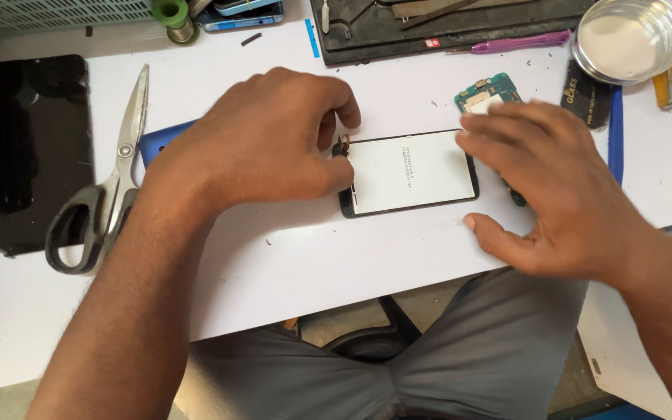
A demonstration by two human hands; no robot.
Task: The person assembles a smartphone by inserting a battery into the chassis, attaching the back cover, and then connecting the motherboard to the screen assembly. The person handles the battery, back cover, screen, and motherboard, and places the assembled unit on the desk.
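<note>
A phone display panel (414,171) lies face down on the white table (274,257), its white back framed in black. My left hand (266,140) covers the panel's left end, with thumb and forefinger pinched on the small flex cable (341,145) there. My right hand (554,187) is spread flat and blurred over the panel's right edge, holding nothing. Its fingers partly cover a green circuit board (485,89) just behind the panel.
Grey-handled scissors (110,194) and a black phone (36,148) lie at the left, and a blue cover (161,140) shows under my left wrist. At the back are a black work mat (367,39), a purple pry tool (519,43) and a round metal dish (628,39). The table's front edge runs above my lap.
</note>
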